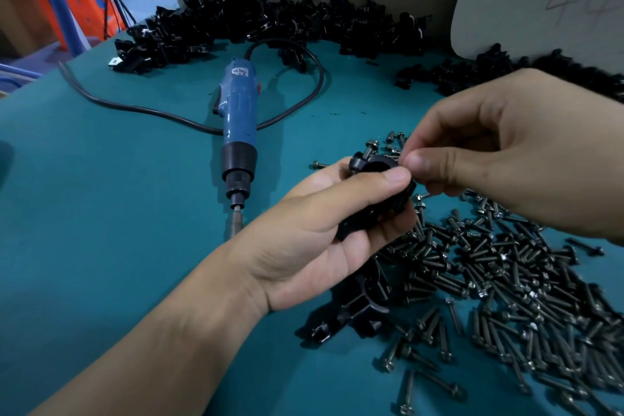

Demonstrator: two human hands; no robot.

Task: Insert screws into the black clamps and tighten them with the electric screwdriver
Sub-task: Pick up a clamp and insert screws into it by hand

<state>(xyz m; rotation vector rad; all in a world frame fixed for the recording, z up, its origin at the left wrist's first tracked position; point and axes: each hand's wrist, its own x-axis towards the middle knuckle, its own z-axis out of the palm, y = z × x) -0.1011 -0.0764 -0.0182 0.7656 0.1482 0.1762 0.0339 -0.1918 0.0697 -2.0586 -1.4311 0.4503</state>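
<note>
While the left hand (314,230) curls round a black clamp (374,192) (matte plastic, ring-shaped at its top, a screw (369,149) standing in one ear), the right hand (499,149) pinches at its right edge, thumb and forefinger pressed together; loose screws (513,280) lie beneath both hands.

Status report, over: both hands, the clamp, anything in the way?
Left hand grips black clamp. Right hand pinches its edge. Electric screwdriver lies untouched on table. Nothing blocking.
</note>
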